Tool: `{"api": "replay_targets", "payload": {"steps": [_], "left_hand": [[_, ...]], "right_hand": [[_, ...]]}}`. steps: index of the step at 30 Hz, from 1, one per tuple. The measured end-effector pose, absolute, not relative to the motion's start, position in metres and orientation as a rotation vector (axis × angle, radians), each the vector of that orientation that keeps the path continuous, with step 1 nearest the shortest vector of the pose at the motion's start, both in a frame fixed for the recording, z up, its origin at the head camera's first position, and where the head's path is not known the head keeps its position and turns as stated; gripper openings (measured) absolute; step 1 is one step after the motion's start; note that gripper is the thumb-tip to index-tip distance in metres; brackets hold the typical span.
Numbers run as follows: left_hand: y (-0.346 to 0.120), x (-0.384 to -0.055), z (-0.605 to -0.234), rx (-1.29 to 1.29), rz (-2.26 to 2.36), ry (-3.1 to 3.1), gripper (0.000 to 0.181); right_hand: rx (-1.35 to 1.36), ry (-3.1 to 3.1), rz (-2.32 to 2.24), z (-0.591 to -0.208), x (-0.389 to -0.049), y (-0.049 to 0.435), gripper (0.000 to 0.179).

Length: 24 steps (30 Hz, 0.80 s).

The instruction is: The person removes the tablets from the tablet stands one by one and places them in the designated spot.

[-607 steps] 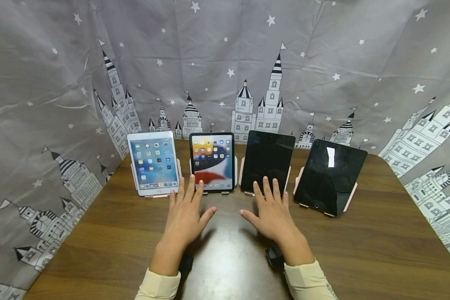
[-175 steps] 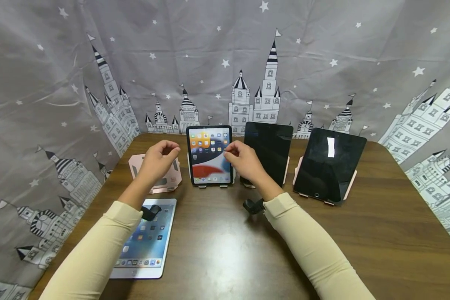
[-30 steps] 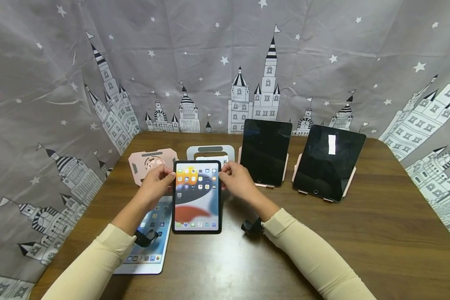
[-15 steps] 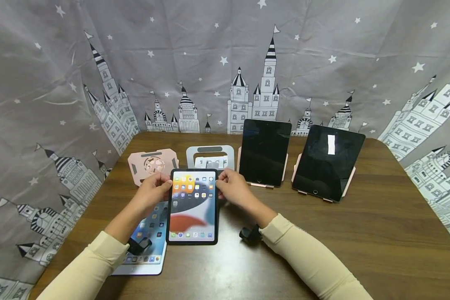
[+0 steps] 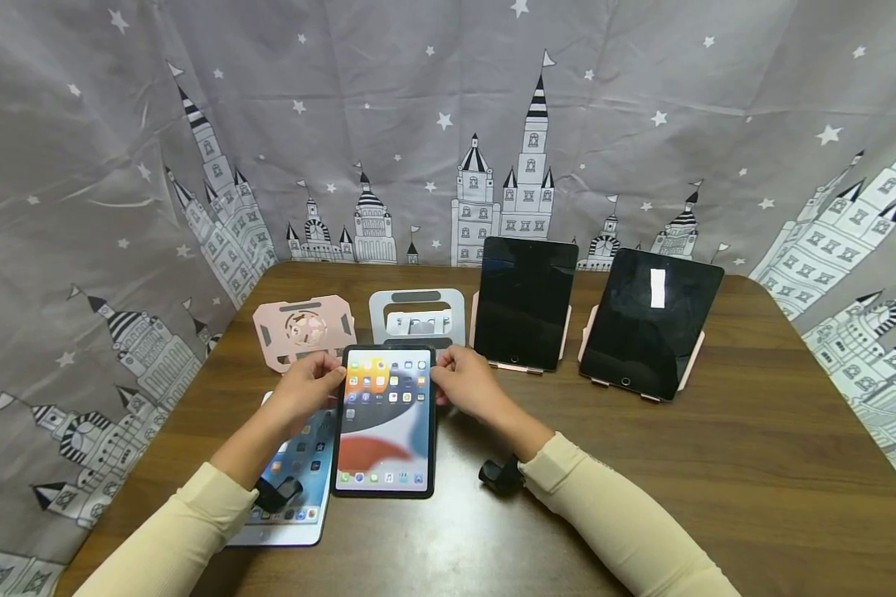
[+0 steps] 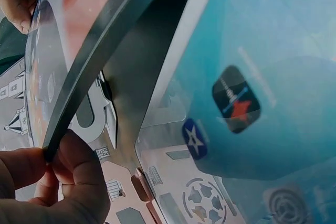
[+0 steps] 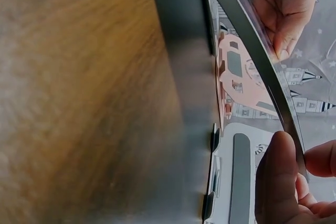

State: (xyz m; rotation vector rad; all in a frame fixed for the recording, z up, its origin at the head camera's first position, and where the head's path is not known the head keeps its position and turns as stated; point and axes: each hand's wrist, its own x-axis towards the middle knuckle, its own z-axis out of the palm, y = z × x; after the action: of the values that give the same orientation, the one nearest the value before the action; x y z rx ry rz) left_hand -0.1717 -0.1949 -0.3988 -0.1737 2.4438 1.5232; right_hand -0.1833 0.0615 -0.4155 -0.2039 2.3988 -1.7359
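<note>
While both hands (image 5: 306,388) (image 5: 465,383) pinch the lit black-framed tablet (image 5: 384,427), two pink stands (image 5: 566,336) (image 5: 692,363) hold dark tablets (image 5: 526,303) (image 5: 650,327).

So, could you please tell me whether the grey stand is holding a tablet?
No, the grey stand shows bare behind the black-framed tablet that the left hand and right hand grip by its edges.

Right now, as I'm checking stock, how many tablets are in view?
4: black-framed tablet pinched by left hand and right hand; white tablet partly under left forearm; dark tablet and rightmost tablet, both propped, right.
</note>
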Motion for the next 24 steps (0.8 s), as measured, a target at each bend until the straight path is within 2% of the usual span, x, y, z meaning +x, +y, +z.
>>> {"api": "replay_targets", "payload": {"steps": [13,24], "left_hand": [[-0.197,-0.169,-0.405,-0.143,1.428,2.424,0.012],[-0.199,-0.167,-0.406,-0.136,1.311,2.406,0.010]], "right_hand": [[-0.253,2.348,-1.697,-0.428,-0.179,0.063,0.005],[-0.293,2.330,-1.616,-0.431,-0.176,0.062,0.019]]}}
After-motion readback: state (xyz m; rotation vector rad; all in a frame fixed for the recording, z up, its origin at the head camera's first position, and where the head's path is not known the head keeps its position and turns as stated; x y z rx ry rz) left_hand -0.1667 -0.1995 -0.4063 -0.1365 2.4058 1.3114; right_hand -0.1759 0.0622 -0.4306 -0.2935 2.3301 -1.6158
